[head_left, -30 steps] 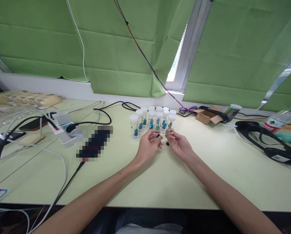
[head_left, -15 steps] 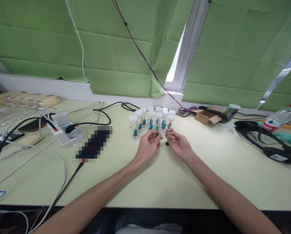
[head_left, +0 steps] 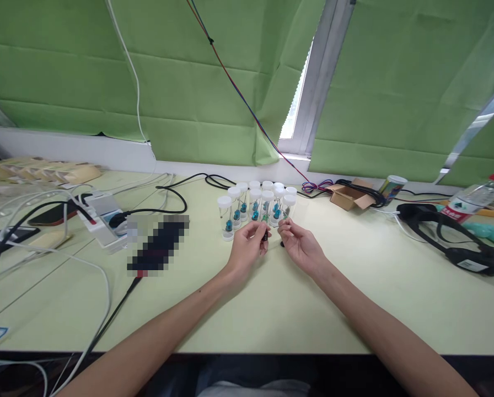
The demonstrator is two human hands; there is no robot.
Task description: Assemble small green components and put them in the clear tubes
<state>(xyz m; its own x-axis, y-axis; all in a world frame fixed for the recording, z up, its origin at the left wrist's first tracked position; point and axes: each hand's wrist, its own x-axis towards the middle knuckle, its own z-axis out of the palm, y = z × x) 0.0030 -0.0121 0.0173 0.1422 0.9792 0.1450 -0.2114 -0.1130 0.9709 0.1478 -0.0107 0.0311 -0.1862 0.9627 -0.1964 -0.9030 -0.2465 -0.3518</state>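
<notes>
My left hand [head_left: 247,245] is closed, its thumb and fingertips pinching a small black piece [head_left: 265,236] whose kind I cannot make out. Just to its right, my right hand [head_left: 301,247] has its fingers curled together in a pinch; whether anything tiny sits between the tips is hidden. Beside those fingertips a small round black piece [head_left: 282,243] shows on the table. Right behind both hands stand several clear vials with white caps [head_left: 225,218], upright in a cluster, with small blue or green things and thin wires inside. The hands cover the lower part of the nearest ones.
On the left lie a power strip [head_left: 110,223], tangled cables and a pixelated dark object [head_left: 158,245]. To the right are an open cardboard box [head_left: 348,196], a can [head_left: 393,189], a black headset [head_left: 457,242] and a plastic bottle [head_left: 464,204]. Green blinds [head_left: 214,99] hang behind.
The black piece in my left fingers has turned and shows more below the thumb. My right hand stays pinched in nearly the same place. The whole view has shifted slightly.
</notes>
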